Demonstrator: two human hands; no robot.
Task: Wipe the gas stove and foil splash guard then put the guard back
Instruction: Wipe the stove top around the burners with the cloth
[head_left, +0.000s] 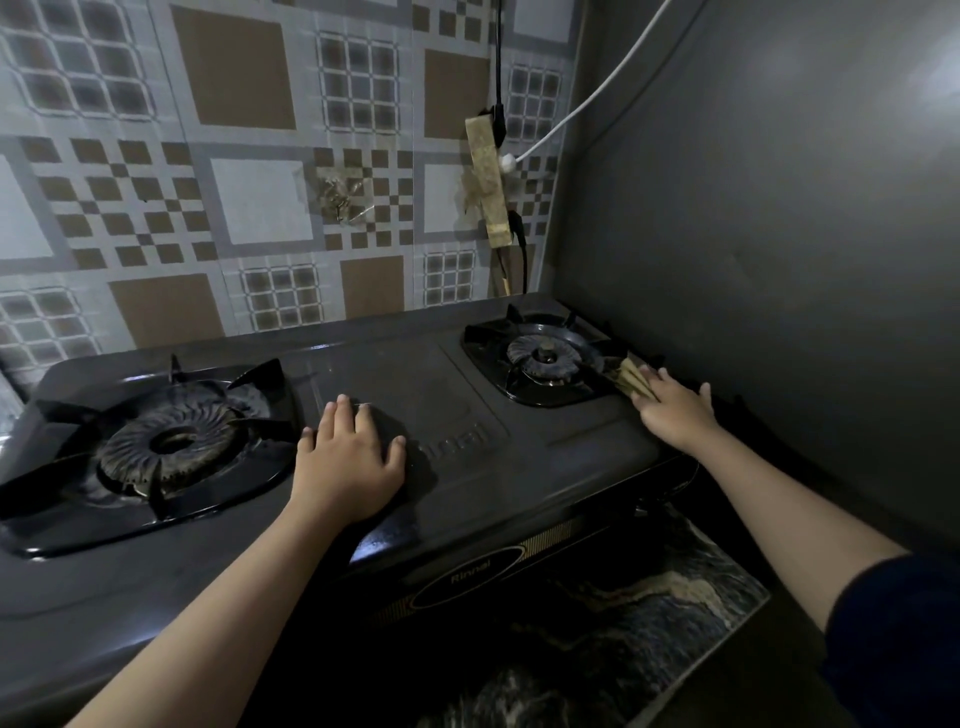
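Note:
A dark two-burner gas stove (524, 467) fills the middle of the head view. My left hand (350, 457) rests flat on its top between the burners, fingers straight. My right hand (675, 410) presses a folded yellowish cloth (631, 382) onto the stove's right edge, beside the right burner (545, 358). The left burner (171, 447) sits under its black grate. A large grey panel (769, 249) stands upright along the stove's right side; whether it is the foil guard I cannot tell.
The patterned tile wall (249, 197) rises behind the stove. A taped power strip (488, 187) with a black and a white cable hangs on it near the corner. A dark marbled counter (649, 623) lies in front of the stove.

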